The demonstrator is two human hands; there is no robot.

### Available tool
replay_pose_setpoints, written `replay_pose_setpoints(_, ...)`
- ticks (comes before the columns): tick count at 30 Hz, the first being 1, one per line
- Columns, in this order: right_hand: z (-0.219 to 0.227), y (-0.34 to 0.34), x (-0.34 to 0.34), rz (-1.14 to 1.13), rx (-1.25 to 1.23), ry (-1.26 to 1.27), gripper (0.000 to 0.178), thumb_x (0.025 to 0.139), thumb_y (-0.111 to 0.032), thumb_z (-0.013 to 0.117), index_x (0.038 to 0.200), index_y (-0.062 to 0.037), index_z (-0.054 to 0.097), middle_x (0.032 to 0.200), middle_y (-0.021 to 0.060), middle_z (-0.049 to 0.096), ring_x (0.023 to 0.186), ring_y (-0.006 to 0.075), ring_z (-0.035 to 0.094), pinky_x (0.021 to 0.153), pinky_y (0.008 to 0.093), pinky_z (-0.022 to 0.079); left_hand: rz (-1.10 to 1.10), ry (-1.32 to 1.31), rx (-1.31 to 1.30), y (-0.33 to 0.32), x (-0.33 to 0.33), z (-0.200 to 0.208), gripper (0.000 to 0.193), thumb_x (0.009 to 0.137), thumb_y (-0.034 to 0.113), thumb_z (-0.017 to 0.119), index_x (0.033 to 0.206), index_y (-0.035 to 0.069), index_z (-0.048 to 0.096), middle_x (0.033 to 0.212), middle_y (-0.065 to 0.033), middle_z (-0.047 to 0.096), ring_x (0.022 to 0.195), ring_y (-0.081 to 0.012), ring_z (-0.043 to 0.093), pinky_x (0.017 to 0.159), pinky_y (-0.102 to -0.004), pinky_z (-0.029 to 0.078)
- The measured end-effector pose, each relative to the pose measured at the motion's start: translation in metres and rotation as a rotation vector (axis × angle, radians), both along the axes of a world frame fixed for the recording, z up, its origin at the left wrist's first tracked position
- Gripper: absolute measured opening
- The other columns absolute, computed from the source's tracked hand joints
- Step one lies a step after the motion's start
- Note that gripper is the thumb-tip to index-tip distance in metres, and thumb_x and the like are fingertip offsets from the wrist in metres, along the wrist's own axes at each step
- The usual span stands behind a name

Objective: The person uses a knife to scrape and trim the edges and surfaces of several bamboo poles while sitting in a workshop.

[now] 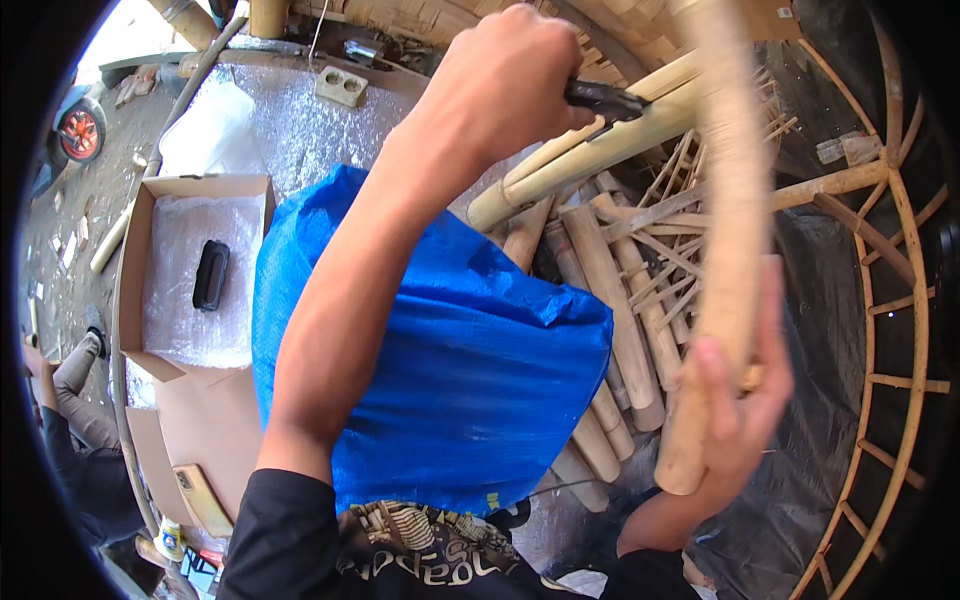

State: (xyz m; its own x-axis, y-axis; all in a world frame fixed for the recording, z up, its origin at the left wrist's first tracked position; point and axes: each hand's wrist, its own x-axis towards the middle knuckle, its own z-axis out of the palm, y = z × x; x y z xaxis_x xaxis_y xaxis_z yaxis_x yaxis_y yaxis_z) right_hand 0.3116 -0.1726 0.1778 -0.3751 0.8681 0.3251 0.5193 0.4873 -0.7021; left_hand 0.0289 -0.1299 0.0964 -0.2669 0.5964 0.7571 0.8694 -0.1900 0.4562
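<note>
My left hand (520, 75) reaches forward, closed round a black-handled tool (607, 100) whose kind I cannot make out. The tool's end appears over a thick pale bamboo pole (600, 155) lying slantwise at the far right; whether they touch I cannot tell. My right hand (745, 415) grips the near end of a long bamboo piece (735, 220), held up in front of me and blurred by motion toward its far end. A blue tarp (470, 370) covers my lap, beneath my left forearm.
Several cut bamboo lengths (610, 310) lie right of the tarp. An open cardboard box (190, 366) with a black tray-like object (210, 275) stands left, near a phone (202, 500). A bamboo frame (912, 380) rises at right. Another person (85, 450) sits far left.
</note>
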Motion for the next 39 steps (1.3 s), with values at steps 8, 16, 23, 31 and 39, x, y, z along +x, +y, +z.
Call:
replay_pose_setpoints(8, -0.012, 0.015, 0.026, -0.037, 0.395, -0.068, 0.068, 0.083, -0.011, 0.067, 0.149, -0.0023, 0.049, 0.122, 0.0212, 0.062, 0.094, 0.0144, 0.063, 0.061, 0.0247, 0.052, -0.099, -0.06, -0.098, -0.009, 0.031, 0.034, 0.026, 0.074, 0.025, 0.076, 0.075, 0.0, 0.074, 0.075, -0.0251, 0.067, 0.077, -0.042, 0.069, 0.074, -0.0482, 0.057)
replay_pose_setpoints(16, 0.014, -0.008, 0.009, -0.082, 0.277, 0.149, 0.069, 0.088, -0.016, 0.069, 0.151, -0.0029, 0.045, 0.128, 0.0166, 0.056, 0.099, 0.0195, 0.062, 0.074, 0.0262, 0.054, -0.086, -0.018, -0.198, -0.001, 0.004, 0.007, 0.03, 0.074, 0.029, 0.078, 0.072, 0.0, 0.072, 0.072, -0.0239, 0.066, 0.074, -0.042, 0.068, 0.07, -0.0478, 0.056)
replay_pose_setpoints(23, -0.062, 0.028, 0.012, 0.116, 0.041, -0.311, 0.066, 0.089, -0.012, 0.075, 0.149, -0.0029, 0.049, 0.151, 0.0182, 0.052, 0.14, 0.0262, 0.048, 0.115, 0.0375, 0.037, -0.089, 0.017, -0.227, 0.002, 0.002, -0.005, 0.029, 0.071, 0.029, 0.08, 0.075, 0.001, 0.074, 0.075, -0.0239, 0.068, 0.077, -0.0419, 0.069, 0.073, -0.0482, 0.057)
replay_pose_setpoints(31, 0.008, 0.0, -0.003, -0.184, 0.451, 0.22, 0.071, 0.089, -0.015, 0.07, 0.154, -0.004, 0.042, 0.111, 0.0184, 0.067, 0.074, 0.0171, 0.063, 0.061, 0.0243, 0.051, -0.181, -0.001, -0.282, 0.01, 0.003, -0.004, 0.028, 0.069, 0.029, 0.082, 0.076, 0.003, 0.075, 0.076, -0.0229, 0.069, 0.078, -0.0414, 0.069, 0.073, -0.0479, 0.057)
replay_pose_setpoints(39, -0.073, 0.024, 0.005, 0.068, -0.024, -0.261, 0.068, 0.089, -0.009, 0.074, 0.15, 0.0007, 0.046, 0.145, 0.0215, 0.056, 0.126, 0.0216, 0.059, 0.103, 0.0357, 0.048, -0.063, 0.081, -0.39, 0.015, -0.01, -0.04, 0.029, 0.067, 0.03, 0.083, 0.077, 0.004, 0.075, 0.076, -0.0217, 0.07, 0.077, -0.0409, 0.069, 0.072, -0.0487, 0.057)
